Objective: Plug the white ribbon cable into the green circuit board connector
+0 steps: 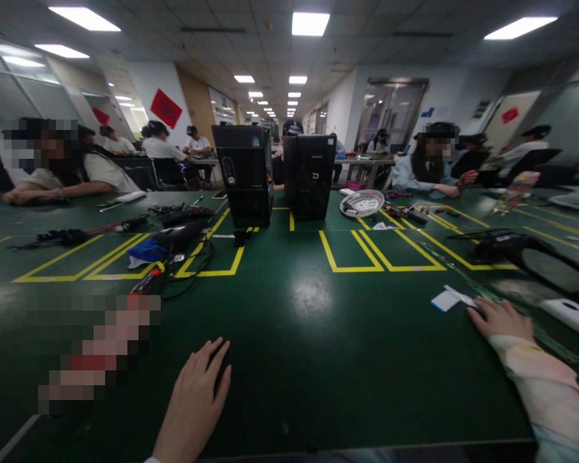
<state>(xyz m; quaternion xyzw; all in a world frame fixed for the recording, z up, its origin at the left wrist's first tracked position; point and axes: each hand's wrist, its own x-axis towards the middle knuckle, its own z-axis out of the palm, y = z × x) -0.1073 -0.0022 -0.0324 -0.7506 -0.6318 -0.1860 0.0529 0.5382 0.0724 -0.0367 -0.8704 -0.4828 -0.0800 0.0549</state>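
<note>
My left hand (197,392) lies palm down on the green table mat (318,366), its fingers stretched out and holding nothing. At the right, my right hand (504,318) rests on the mat with its fingers bent downward. A small dark spot shows by its thumb and index finger; what it is I cannot make out. A white strip (459,295) runs up to these fingertips, beside a small white piece with a blue edge (445,301). Whether the fingers grip the strip is unclear.
Two black computer towers (248,177) stand mid-table. A white round basket (361,204) sits behind yellow tape outlines. Cables and a red-black handle (147,281) lie left, beside a pixelated patch. A white device (572,318) and black straps are right. Other people sit across the table.
</note>
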